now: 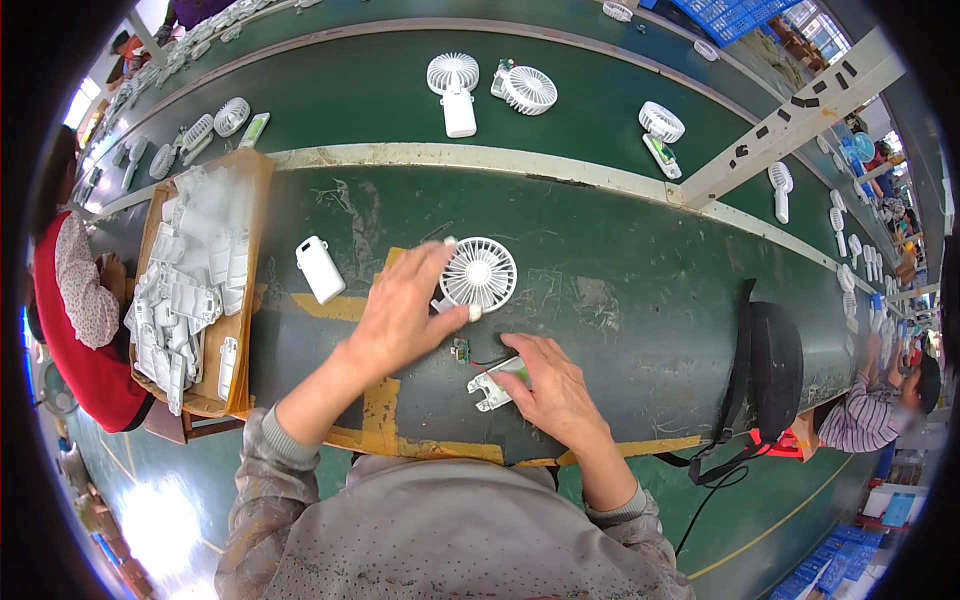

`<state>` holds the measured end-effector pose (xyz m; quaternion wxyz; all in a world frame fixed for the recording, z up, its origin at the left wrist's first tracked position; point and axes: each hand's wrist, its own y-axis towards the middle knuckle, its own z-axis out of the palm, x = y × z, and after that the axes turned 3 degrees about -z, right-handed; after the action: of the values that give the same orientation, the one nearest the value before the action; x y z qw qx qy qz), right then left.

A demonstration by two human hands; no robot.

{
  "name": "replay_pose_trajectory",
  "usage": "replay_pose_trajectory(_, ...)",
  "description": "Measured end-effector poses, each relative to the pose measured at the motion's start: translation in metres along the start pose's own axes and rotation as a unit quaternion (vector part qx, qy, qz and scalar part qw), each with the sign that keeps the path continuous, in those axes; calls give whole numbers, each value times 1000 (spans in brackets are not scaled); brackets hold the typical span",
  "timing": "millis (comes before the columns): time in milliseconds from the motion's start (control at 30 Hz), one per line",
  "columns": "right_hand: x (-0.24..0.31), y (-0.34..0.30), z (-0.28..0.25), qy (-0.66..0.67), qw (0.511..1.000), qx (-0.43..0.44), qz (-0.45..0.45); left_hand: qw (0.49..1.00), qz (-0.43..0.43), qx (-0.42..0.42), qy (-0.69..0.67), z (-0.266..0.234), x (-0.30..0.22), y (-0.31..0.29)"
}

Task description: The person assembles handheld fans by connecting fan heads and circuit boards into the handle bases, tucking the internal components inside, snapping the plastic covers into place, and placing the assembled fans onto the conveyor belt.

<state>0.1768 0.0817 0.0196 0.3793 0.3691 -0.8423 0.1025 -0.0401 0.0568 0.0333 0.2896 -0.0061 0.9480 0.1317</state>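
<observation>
A small white handheld fan head (478,272) with a round slatted grille lies on the green bench in front of me. My left hand (395,310) holds its left edge between thumb and fingers; white covers show on the thumb tip and a fingertip. Nearer to me, my right hand (550,385) grips an opened white handle shell (492,392) with a green part inside, partly hidden by the fingers. A small green circuit board (460,351) lies beside the shell, with thin wires running toward it. To the left, a white handle cover (320,270) lies apart from both hands.
A cardboard box (250,290) of white plastic shells stands at the left. Beyond a pale rail (420,156), several fans lie on a green conveyor (360,100). A slanted white post (790,115) rises at right, near a black bag (775,355). Other people sit on both sides.
</observation>
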Motion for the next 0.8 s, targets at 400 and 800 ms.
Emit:
replay_pose_trajectory(400,-1,-5,-4,-74,978,186,62,942,-240,95,-215,4,19,11)
replay_pose_trajectory(800,-32,9,9,550,786,90,266,755,-216,-55,-617,-25,-14,-22)
